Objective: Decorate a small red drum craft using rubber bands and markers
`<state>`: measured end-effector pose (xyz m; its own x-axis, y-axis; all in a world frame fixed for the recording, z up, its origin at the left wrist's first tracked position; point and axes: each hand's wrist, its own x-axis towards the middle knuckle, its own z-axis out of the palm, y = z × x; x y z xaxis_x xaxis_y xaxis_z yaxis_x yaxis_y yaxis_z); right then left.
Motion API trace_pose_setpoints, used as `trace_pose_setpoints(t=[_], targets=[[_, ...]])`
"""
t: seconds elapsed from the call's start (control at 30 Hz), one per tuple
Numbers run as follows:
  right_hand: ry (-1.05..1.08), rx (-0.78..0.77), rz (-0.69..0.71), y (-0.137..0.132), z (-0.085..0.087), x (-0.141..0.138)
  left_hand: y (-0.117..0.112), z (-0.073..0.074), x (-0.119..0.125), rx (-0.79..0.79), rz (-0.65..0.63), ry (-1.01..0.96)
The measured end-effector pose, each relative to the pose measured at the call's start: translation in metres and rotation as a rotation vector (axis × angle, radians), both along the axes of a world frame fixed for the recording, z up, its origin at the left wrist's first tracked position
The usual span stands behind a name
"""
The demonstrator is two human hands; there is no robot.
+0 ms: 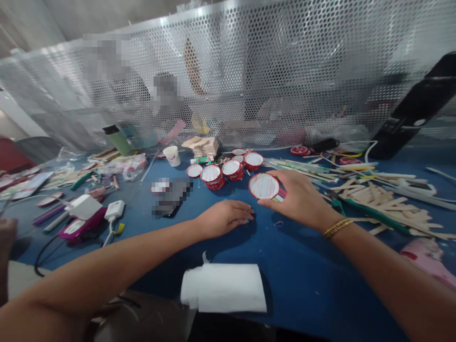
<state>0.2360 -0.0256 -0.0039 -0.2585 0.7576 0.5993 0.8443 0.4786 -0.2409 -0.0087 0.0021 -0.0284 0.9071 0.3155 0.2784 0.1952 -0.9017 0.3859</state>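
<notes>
Between the thumb and fingers of my right hand is a red-rimmed round lid, its whitish inner face turned toward me. Coloured edges show beside it under the fingers; I cannot make out what they belong to. My left hand lies palm down on the blue table, fingers stretched out and holding nothing. Beyond the hands stand short stacks of similar red-rimmed lids, white faces up. A small loose thread lies below the held lid.
A white roll lies at the near edge. Flat wooden sticks and green-handled pliers spread out at right. A paper cup, phone and white charger sit left. A perforated metal screen closes the back.
</notes>
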Motion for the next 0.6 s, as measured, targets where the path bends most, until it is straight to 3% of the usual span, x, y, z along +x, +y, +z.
trace_pose_setpoints(t=[0.1, 0.2, 0.37, 0.47, 0.6], targets=[[-0.028, -0.104, 0.030, -0.006, 0.009, -0.001, 0.012, -0.003, -0.003, 0.081, 0.081, -0.028], [-0.031, -0.257, 0.130, -0.014, 0.017, -0.004, 0.030, -0.005, 0.006, 0.182, 0.068, -0.019], [0.001, -0.251, 0.145, -0.015, 0.017, -0.003, 0.053, 0.001, 0.017, 0.182, 0.022, -0.007], [0.055, -0.210, 0.090, -0.008, 0.011, 0.003, 0.049, 0.009, 0.014, 0.190, 0.035, -0.020], [0.123, -0.105, 0.029, -0.002, 0.010, 0.008, 0.022, 0.019, 0.013, 0.182, 0.050, 0.013]])
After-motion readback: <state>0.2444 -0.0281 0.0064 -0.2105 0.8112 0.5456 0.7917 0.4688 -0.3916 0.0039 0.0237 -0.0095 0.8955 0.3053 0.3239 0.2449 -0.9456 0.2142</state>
